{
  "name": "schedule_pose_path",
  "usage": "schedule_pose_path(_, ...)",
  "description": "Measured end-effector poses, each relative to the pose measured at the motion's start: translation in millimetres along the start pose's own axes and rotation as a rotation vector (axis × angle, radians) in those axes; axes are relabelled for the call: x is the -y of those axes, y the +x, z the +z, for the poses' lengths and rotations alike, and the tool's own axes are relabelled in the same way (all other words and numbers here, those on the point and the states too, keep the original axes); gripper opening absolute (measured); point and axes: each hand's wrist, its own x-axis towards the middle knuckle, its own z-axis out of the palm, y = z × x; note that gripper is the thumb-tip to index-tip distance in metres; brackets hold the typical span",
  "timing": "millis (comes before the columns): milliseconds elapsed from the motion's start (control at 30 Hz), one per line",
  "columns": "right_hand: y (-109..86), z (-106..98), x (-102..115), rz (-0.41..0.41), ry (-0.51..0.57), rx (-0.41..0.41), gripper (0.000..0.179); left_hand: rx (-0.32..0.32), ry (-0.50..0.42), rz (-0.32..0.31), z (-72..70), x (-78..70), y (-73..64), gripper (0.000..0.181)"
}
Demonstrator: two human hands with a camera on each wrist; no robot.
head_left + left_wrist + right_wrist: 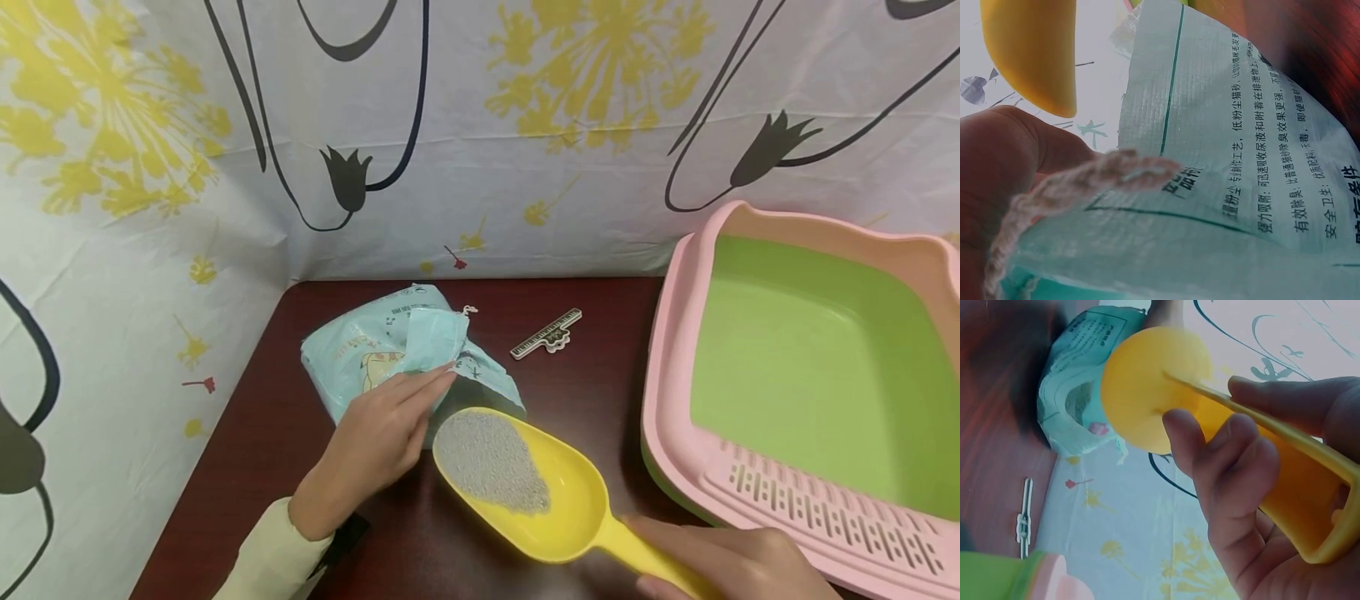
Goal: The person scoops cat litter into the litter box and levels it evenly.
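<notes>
My right hand [738, 554] grips the handle of a yellow scoop [573, 500], fingers wrapped around it in the right wrist view. Fine grey cat litter [487, 458] fills the front part of the scoop. A light-blue cat litter bag [345, 342] lies on its side, its torn mouth facing the scoop. My left hand [382, 429] holds the bag at the upper edge of that mouth. In the left wrist view, the printed plastic [1210, 125] and a frayed cord [1091, 181] cross in front of the fingers. The scoop's tip overlaps the mouth in the head view.
A pink-rimmed green litter box [671, 400] stands on the right, with a slotted front ledge. Behind the bag's mouth lies a ruler-shaped clip [546, 335] on the dark red table [600, 304]. Patterned white cloth [480, 192] rises along the back and left.
</notes>
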Motion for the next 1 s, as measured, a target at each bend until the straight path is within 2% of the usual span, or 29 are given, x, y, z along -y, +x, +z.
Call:
schedule_pose_path(200, -6.1, -15, 6, 0.129, -0.023, 0.070, 0.073, -0.011, -0.009, -0.004, 0.5, 0.8, -0.5, 0.053)
schedule_pose_path(367, -8.0, -28, 10, 0.232, -0.122, 0.088, 0.077, -0.015, -0.014, -0.006, 0.8, 0.7, -0.8, 0.052)
schedule_pose_path(600, -2.6, -46, 9, 0.280, -0.202, 0.041, 0.077, -0.020, -0.018, -0.003, 1.5, 0.8, -0.8, 0.053)
schedule_pose_path(767, -6.5, -52, -3, 0.267, -0.225, 0.029, 0.077, -0.024, -0.016, 0.003, 2.6, 1.2, -1.2, 0.052)
schedule_pose_path(1000, -11.3, -58, -20, 0.298, -0.264, 0.001, 0.074, -0.017, -0.015, -0.003, 2.5, 0.6, -1.7, 0.053)
